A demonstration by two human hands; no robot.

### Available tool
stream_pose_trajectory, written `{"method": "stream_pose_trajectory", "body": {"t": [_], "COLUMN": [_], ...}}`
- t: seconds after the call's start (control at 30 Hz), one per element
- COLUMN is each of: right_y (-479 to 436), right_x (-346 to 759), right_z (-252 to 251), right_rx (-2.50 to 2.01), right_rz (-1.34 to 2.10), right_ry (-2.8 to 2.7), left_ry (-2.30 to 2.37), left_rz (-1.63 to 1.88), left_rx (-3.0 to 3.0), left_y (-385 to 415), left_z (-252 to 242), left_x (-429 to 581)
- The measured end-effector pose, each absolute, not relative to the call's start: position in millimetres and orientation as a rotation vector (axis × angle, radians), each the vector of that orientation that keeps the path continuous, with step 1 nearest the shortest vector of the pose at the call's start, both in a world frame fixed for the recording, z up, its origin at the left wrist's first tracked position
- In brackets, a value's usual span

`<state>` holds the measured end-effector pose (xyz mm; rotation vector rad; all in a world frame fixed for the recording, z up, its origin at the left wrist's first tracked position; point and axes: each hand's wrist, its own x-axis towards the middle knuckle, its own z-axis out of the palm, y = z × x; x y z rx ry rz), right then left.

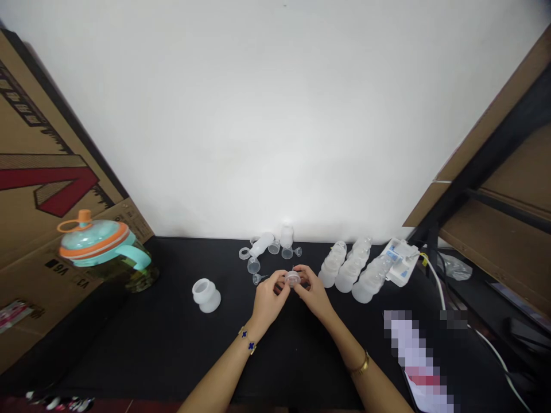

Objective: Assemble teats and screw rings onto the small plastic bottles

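My left hand (269, 298) and my right hand (312, 292) meet above the black table, their fingertips both holding a small clear round plastic cap (293, 279). Just left of my left hand lies a small clear funnel-shaped piece (258, 279). Beyond my hands are a translucent plastic bottle (262, 245) on its side, a clear cup (253, 265) and a plastic ring (244, 253). To the right stand several frosted plastic bottles (353, 267) in rows. A white silicone cup (206, 295) stands to the left.
A large water jug with a teal and orange lid (103, 249) stands at the far left against a cardboard box (43, 172). A white packaged device (400, 261) and a white cable (439, 289) lie to the right. A pixelated object (417, 361) rests at the front right.
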<state>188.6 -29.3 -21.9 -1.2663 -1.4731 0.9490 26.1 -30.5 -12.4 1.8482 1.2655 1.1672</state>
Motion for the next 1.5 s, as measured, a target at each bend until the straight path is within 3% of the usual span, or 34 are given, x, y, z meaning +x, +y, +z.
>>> {"method": "stream_pose_trajectory", "body": {"t": [0.7, 1.5], "right_y": [-30, -38], "right_x": [190, 184], "right_z": [-18, -7], "right_rx": [-1.269, -1.323], "right_rz": [1.079, 0.872], "right_ry": [-1.51, -1.581], "left_ry": [1.295, 1.294], "left_rz": [1.119, 1.111], "left_rx": [1.891, 1.871], "left_y": [-28, -27], "left_z": [-11, -10], "left_x": [26, 23]}}
